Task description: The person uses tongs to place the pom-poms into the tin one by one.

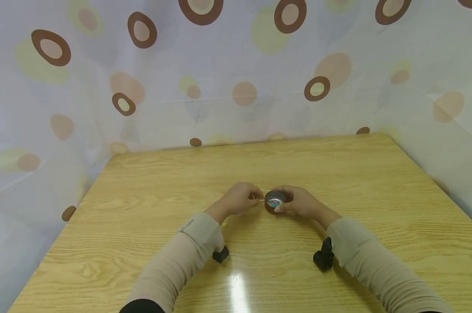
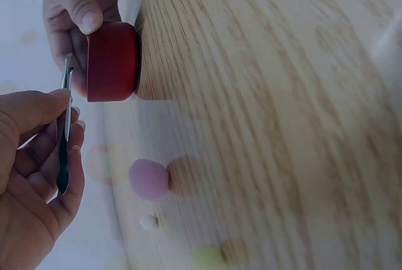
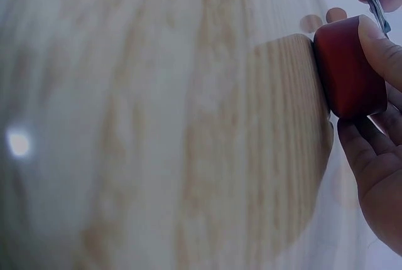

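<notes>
My left hand (image 1: 240, 200) pinches a pair of slim metal tweezers (image 2: 66, 122) between thumb and fingers. Their tips point toward the mouth of a small round red tin (image 2: 114, 63). Around that tin curl the thumb and fingers of my right hand (image 1: 301, 203), which holds it just at the tabletop, its opening turned toward the left hand. Silver lining and some blue show inside the tin in the head view; what lies deeper is too small to tell. Below the left hand, in the left wrist view, sit a pink pom-pom (image 2: 149, 179), a small white one (image 2: 149, 222) and a yellow-green one (image 2: 208, 257).
A wood-grain table (image 1: 161, 182) spreads under both arms. Behind and beside it hangs a pale curtain (image 1: 220, 56) with brown and yellow spots. Black wrist-camera mounts (image 1: 324, 256) jut from under the beige sleeves, just above the tabletop.
</notes>
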Tool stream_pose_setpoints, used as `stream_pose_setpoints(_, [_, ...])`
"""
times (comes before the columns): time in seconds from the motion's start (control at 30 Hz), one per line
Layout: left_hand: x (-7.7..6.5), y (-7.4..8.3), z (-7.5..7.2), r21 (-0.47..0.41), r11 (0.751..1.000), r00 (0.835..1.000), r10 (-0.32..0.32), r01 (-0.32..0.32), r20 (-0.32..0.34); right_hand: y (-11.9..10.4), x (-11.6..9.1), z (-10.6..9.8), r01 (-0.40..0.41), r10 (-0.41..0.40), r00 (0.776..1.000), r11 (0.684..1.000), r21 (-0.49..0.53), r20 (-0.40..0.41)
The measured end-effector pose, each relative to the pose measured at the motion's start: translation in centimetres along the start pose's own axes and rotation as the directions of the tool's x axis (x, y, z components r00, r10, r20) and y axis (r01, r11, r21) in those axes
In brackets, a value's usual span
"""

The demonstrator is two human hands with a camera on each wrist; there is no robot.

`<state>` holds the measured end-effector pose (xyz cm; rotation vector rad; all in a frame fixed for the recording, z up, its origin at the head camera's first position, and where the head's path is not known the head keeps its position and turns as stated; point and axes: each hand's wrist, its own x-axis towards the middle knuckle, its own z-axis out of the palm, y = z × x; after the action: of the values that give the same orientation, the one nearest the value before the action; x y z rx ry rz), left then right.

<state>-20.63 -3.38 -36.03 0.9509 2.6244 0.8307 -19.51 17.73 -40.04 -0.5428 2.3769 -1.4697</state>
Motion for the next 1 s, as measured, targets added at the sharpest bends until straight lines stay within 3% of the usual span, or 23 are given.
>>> stream_pose_setpoints(0.2, [-0.5,-0.4,-0.2,-0.002,0.999,0.999,-0.036,0.036,-0.001,0.1,0.0,0.1,0.001,-0.001,1.000,1.000,-0.023,-0.005])
stream_pose_setpoints(0.67, [-1.7,-2.3,-1.1,0.052,0.998,0.998,-0.025,0.028,-0.058,0.2,0.2,0.1,-0.013,0.012,1.000,0.999,-0.051,-0.015])
stream_pose_setpoints(1.0, [-2.7,-3.3,-1.7,0.030,0.997,0.994,-0.074,0.077,-0.081,0.0,0.1,0.1,-0.011,0.010,1.000,0.999,-0.049,-0.019])
